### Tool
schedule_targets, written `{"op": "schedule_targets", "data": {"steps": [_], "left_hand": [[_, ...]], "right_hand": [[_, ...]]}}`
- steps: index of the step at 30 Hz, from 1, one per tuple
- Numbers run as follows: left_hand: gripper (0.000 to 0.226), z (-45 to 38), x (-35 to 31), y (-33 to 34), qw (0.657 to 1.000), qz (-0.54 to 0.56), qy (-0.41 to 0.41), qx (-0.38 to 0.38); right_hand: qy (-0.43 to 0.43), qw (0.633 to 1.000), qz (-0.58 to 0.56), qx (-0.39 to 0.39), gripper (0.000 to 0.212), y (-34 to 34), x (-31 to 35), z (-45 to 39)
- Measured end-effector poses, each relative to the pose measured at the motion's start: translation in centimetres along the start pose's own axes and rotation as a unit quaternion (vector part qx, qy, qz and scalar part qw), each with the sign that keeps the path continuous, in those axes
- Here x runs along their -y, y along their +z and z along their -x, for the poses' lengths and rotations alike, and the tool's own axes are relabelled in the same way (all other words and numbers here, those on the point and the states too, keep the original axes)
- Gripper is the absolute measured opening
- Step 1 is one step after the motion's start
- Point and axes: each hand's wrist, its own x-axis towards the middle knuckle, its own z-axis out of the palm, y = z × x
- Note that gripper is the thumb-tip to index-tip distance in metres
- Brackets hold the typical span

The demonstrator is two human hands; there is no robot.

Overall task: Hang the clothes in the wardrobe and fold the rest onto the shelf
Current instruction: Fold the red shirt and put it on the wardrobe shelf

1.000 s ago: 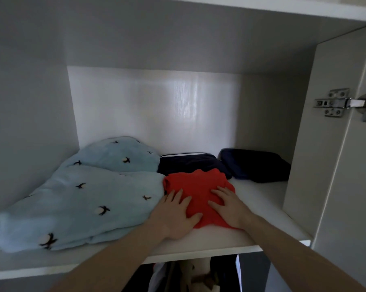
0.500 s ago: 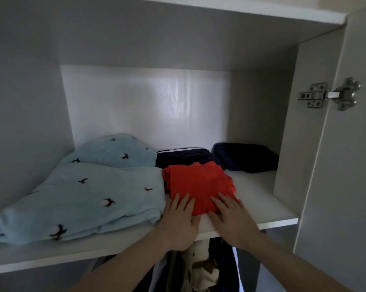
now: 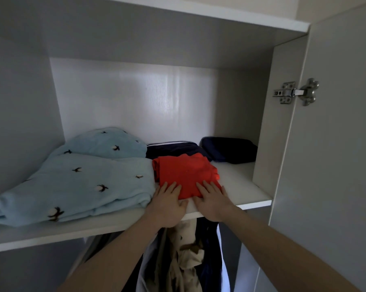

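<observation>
A folded red garment lies on the white wardrobe shelf, near its front edge. My left hand lies flat with straight fingers, its fingertips on the garment's near left edge. My right hand is flat too, fingertips on the near right edge. Left of the red piece lies a large folded light-blue garment with dark bird marks. Behind it sit a dark folded item with white stripes and a navy folded item.
Below the shelf hang several clothes, beige and dark ones among them. The open wardrobe door with a metal hinge stands at the right. The cupboard's side walls close in the shelf left and right.
Both hands have slid back toward me, from the middle of the red garment to its near edge. The garment stays on the shelf. My view has pulled back and down.
</observation>
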Motion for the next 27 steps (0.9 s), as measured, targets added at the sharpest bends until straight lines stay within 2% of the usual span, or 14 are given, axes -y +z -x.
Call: {"op": "schedule_targets", "data": {"steps": [4,7,9,11,12,15,18,20,23,25,27], "left_hand": [[0.084,2.5,-0.9,-0.4,0.997,-0.048,0.011,-0.064],[0.074,5.2,-1.2,0.7,0.994,-0.055,0.023,-0.088],[0.068,7.2,-1.2,1.6,0.992,-0.078,0.03,-0.094],[0.078,9.8,-1.7,2.2,0.993,-0.076,0.028,-0.086],[0.083,11.4,-2.2,2.4,0.995,-0.063,0.023,-0.079],[0.081,18.3,-4.4,2.5,0.994,0.079,0.019,-0.073],[0.077,28.0,-6.2,3.0,0.988,0.13,0.019,-0.082],[0.072,34.9,-6.5,3.7,0.986,0.136,-0.018,-0.089],[0.066,44.8,-6.4,4.6,0.98,0.126,-0.12,-0.096],[0.064,51.0,-6.5,4.8,0.964,0.125,-0.201,-0.124],[0.065,56.6,-6.7,4.3,0.941,0.121,-0.268,-0.167]], "right_hand": [[0.017,0.998,0.006,-0.056,0.072,0.5,0.5,2.5],[-0.003,0.998,-0.001,-0.064,0.087,1.5,0.1,5.8],[-0.034,0.998,-0.001,-0.058,0.078,2.0,-0.7,8.5],[-0.056,0.998,-0.027,-0.031,0.073,1.8,-1.3,11.7],[-0.064,0.995,-0.073,-0.016,0.073,1.4,-1.2,13.6],[-0.125,0.964,-0.233,0.005,0.065,0.2,-0.7,20.0],[-0.181,0.939,-0.293,0.017,0.06,1.0,-1.3,26.8],[-0.204,0.924,-0.319,0.054,0.059,2.4,-1.9,30.7],[-0.224,0.903,-0.357,0.083,0.059,4.6,-1.4,35.9],[-0.209,0.884,-0.41,0.087,0.054,6.1,-0.1,39.2],[-0.189,0.849,-0.487,0.077,0.052,8.5,1.0,42.2]]}}
